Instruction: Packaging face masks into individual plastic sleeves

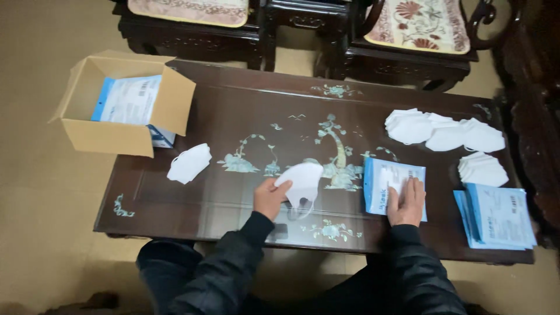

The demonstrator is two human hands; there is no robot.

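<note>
On the table (pixel 192 116), left hand (pixel 269 198) grasps mask (pixel 303 181); right hand (pixel 406 203) flat on pouch (pixel 382 185).

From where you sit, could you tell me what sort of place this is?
Probably a home sitting room: a low dark inlaid table, carved wooden chairs with patterned cushions behind it, and beige flooring.

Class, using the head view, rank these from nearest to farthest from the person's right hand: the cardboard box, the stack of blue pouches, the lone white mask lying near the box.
1. Stack of blue pouches, just to the outer side of the right hand.
2. Lone white mask, far across to the left.
3. Cardboard box, at the table's far left corner.
</note>
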